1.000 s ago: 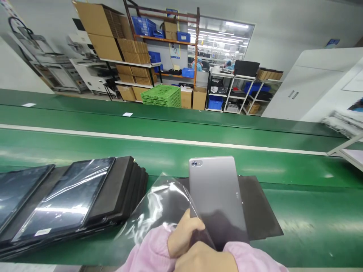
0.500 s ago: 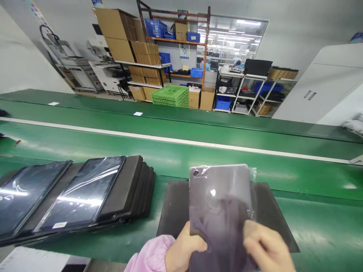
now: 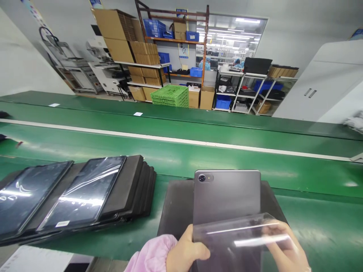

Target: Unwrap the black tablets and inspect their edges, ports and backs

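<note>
A grey tablet [image 3: 227,196] stands tilted with its back and camera lens facing me, above a black foam mat [image 3: 177,204]. My left hand [image 3: 185,254] grips its lower left edge. My right hand [image 3: 286,245] pinches a clear plastic sleeve [image 3: 235,235], which lies across the tablet's lower half. The upper half is bare, and the bottom end is hidden behind my hands and the plastic. To the left, apart from both hands, lies an overlapping row of black-cased tablets [image 3: 85,192] under glossy film.
The hands work over a wide green conveyor belt [image 3: 181,162] with a white stripe [image 3: 181,142]. A white paper sheet [image 3: 34,260] lies at the lower left. Beyond the belts stand shelves with cardboard boxes and blue bins, a green crate stack [image 3: 170,96], and a white cabinet [image 3: 317,90].
The plastic sleeve covered the whole tablet half a second ago; now it sits lower, baring the upper half. A second earlier it lay mostly left of the tablet. The view has shifted slightly.
</note>
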`<action>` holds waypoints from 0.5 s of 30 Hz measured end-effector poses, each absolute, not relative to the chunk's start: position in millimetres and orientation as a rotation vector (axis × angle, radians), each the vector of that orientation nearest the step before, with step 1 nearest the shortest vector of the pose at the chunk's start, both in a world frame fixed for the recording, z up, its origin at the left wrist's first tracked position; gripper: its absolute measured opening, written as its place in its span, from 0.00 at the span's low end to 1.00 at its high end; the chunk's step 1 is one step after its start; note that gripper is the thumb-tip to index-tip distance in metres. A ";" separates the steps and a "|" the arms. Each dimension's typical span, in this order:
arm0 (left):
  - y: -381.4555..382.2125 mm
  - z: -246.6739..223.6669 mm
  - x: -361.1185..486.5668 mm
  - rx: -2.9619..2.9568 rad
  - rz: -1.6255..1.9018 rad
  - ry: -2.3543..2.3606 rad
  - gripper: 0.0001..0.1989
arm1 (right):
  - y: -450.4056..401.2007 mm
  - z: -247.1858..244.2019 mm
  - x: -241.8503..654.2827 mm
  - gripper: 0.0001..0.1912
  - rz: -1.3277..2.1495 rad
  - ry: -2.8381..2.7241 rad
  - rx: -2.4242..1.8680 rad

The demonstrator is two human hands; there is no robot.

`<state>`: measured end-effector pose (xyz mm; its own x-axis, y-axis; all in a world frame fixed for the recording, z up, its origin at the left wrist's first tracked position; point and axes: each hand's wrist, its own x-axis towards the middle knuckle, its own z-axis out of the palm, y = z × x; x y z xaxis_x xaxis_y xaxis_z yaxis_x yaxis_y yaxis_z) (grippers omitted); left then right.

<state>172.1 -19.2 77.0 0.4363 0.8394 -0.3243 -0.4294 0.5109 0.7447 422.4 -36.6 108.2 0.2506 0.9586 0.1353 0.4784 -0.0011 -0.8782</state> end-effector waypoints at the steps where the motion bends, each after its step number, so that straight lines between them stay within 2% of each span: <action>1: -19.7 77.6 171.0 0.620 0.835 0.768 0.17 | -36.6 107.7 423.3 0.10 0.660 -1.364 -1.621; 4: -21.6 79.0 171.1 0.622 0.801 0.791 0.20 | -35.6 105.6 422.8 0.15 0.524 -1.431 -1.622; 7: -20.3 82.2 179.9 0.642 0.837 0.806 0.16 | -33.1 104.5 412.6 0.20 0.275 -1.583 -1.644; 11: -5.4 91.6 200.2 0.610 1.034 0.940 0.11 | -29.0 103.8 384.8 0.04 0.056 -1.950 -1.316; 15: 8.4 93.9 212.2 0.814 1.091 1.032 0.10 | -24.4 98.4 357.3 0.28 0.135 -2.117 -1.113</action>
<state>212.2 8.4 93.9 0.1208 0.9601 -0.2523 -0.3050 0.2777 0.9109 357.3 -24.4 98.4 -0.3598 0.7504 0.5544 0.6740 0.6199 -0.4017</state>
